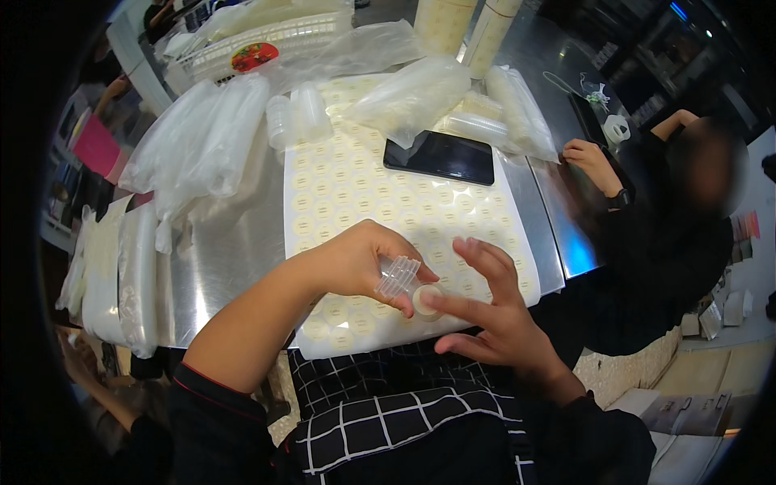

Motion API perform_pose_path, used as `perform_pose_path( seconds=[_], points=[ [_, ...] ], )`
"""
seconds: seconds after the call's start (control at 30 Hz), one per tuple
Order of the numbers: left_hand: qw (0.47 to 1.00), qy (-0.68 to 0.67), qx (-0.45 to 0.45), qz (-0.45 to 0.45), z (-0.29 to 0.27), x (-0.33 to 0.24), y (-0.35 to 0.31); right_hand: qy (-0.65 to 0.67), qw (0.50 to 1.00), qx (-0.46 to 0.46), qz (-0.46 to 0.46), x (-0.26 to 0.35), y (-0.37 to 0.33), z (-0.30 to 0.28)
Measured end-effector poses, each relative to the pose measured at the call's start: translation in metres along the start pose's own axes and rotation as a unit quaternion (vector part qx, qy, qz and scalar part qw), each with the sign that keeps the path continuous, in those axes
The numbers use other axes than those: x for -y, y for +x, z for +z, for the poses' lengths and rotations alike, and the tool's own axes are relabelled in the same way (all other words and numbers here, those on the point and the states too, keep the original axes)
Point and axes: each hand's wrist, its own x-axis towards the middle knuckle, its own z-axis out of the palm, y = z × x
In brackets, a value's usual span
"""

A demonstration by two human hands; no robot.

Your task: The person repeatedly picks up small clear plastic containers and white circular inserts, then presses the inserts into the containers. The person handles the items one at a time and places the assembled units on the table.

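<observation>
My left hand (361, 252) is closed around a short stack of clear plastic cups (396, 276), held over the near part of the sticker sheet (339, 206). At the stack's end, facing my right hand, there is a pale round sticker (425, 301). The index fingertip of my right hand (511, 327) touches that sticker, while its other fingers are spread apart and hold nothing. Rows of round cream labels cover the large sheet, with a few blank spots among them. A black phone (440, 158) lies on the sheet beyond my hands.
Bagged clear cups (214, 133) lie left of the sheet; more plastic bags (416, 93) sit at its far end. A white basket (267, 50) and label rolls (443, 28) stand behind. At the right, a person's hand (594, 166) rests by the metal table (226, 259).
</observation>
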Motion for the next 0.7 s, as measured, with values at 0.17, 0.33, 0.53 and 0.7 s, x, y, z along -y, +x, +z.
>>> perform_pose_path(
  seconds=[0.17, 0.33, 0.53, 0.7],
  points=[
    [1.0, -0.029, 0.005, -0.004, -0.001, -0.003, -0.001, -0.087, 0.995, 0.001, 0.042, 0.004, 0.006, 0.018],
    [0.999, -0.031, -0.01, -0.012, -0.005, -0.002, -0.002, -0.092, 0.99, -0.099, 0.033, 0.001, -0.006, 0.018],
    [0.993, -0.091, -0.046, -0.056, -0.007, 0.0, 0.002, -0.032, 0.976, -0.215, -0.012, 0.023, -0.007, 0.032],
    [0.985, -0.138, -0.084, -0.052, -0.008, -0.002, 0.0, 0.081, 0.993, -0.002, -0.084, 0.043, 0.021, 0.079]
  ],
)
